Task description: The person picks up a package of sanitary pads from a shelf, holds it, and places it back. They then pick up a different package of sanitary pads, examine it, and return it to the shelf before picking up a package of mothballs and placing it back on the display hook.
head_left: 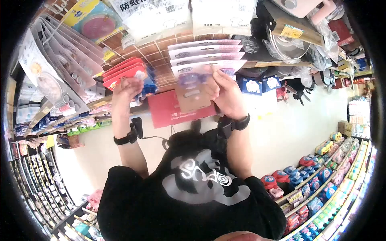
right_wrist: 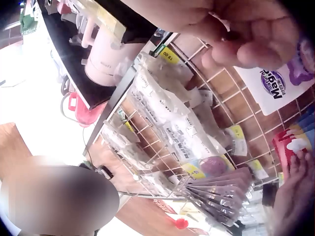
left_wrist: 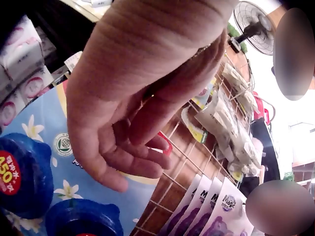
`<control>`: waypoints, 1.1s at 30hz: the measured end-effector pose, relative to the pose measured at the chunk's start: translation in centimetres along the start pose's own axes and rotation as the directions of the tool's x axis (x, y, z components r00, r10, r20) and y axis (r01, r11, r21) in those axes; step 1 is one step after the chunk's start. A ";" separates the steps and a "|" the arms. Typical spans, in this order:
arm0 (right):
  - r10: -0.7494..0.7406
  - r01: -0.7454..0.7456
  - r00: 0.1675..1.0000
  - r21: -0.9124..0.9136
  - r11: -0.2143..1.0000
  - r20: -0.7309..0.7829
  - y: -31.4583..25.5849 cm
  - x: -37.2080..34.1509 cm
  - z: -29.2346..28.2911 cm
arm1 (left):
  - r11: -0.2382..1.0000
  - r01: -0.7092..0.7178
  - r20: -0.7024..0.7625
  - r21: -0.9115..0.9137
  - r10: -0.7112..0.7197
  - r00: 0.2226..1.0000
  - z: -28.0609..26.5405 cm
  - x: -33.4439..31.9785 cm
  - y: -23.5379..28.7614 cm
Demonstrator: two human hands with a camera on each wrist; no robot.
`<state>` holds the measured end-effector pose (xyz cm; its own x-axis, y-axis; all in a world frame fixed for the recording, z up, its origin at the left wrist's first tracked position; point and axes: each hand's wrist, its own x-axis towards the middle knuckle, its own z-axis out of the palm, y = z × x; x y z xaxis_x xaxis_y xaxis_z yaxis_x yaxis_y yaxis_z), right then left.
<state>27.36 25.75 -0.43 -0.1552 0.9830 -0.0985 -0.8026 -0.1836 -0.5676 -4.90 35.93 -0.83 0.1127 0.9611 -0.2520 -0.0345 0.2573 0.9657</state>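
Note:
In the head view my left hand [head_left: 128, 90] is at the front of hanging red carded packs [head_left: 124, 70], its fingers against the front one. The left wrist view shows this pack's light-blue lower card [left_wrist: 54, 169] with rounded dark-blue containers [left_wrist: 24, 172] on it; the fingers overlap the card. My right hand [head_left: 225, 90] pinches the front pack of a row of white and purple carded packs [head_left: 207, 58] near its top hanging hole. Close up, the curled right fingers [right_wrist: 246, 51] overlap this pack's card [right_wrist: 270, 98], marked "Magic".
A wire grid [head_left: 159, 44] backs the hanging goods. Above hang white pouches [head_left: 152, 20]; further packs [head_left: 60, 68] hang at the left. A red box [head_left: 161, 110] lies below. Pans with a glass lid [head_left: 287, 44] sit on the right shelf. Stocked shelves [head_left: 317, 188] stand behind me.

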 end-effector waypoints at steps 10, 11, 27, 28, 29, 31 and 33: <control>-0.022 0.022 1.000 0.012 1.000 -0.001 0.7 0.1 -0.4 | 0.998 -0.008 0.025 0.056 0.006 1.000 -0.2 0.0 0.0; -0.016 0.015 0.999 0.019 1.000 0.039 0.8 0.1 -0.9 | 0.999 -0.010 0.023 0.048 0.008 1.000 -0.2 0.0 0.0; -0.024 0.021 0.999 0.094 0.995 0.033 1.0 0.5 -0.8 | 1.000 -0.002 -0.002 0.021 0.002 1.000 0.1 -0.1 0.0; -0.031 0.027 0.999 0.114 0.993 0.037 1.1 0.6 -0.8 | 1.000 -0.007 -0.002 0.009 0.007 1.000 0.0 0.0 -0.1; -0.038 0.032 0.998 0.136 0.990 0.041 1.3 0.7 -0.7 | 1.000 -0.002 0.004 0.008 0.002 1.000 0.0 0.0 -0.1; -0.011 0.012 0.999 0.036 0.999 -0.035 0.7 0.4 -0.5 | 1.000 0.003 0.009 0.012 -0.004 1.000 0.0 -0.1 0.0; -0.041 0.026 0.991 -0.114 0.993 -0.130 0.3 0.3 0.5 | 1.000 -0.006 0.020 0.000 0.006 1.000 -0.3 0.0 0.0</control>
<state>26.84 25.98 -0.23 -0.0459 0.9826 -0.1802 -0.7354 -0.1553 -0.6595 -5.14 35.95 -0.89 0.1320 0.9605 -0.2448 -0.0351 0.2513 0.9673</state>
